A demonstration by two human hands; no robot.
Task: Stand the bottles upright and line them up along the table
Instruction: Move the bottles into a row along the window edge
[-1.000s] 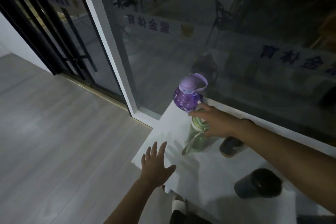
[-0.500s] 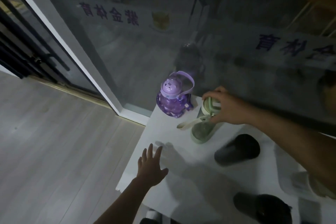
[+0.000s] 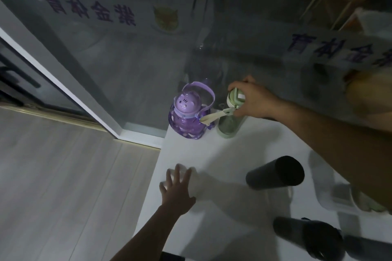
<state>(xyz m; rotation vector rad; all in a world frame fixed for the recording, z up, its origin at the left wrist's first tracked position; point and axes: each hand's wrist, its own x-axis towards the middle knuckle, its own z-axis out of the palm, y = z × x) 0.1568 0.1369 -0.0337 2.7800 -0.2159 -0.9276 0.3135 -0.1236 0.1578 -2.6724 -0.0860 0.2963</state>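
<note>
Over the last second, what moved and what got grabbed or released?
The right hand kept its grip on the green bottle and carried it toward the glass, setting it upright close beside the purple bottle. Nothing was released. The left hand stayed open, fingers spread at the table's near edge. The purple bottle and both dark bottles stayed put, the dark ones lying down.

On the glass wall (image 3: 127,53) in front of me, purple Chinese characters show mirrored, seemingly 紫金体育, once at upper left (image 3: 89,9) and again at right (image 3: 339,48). Between them sits a yellowish cat-head emblem (image 3: 165,18). The bottles carry no readable text.
</note>
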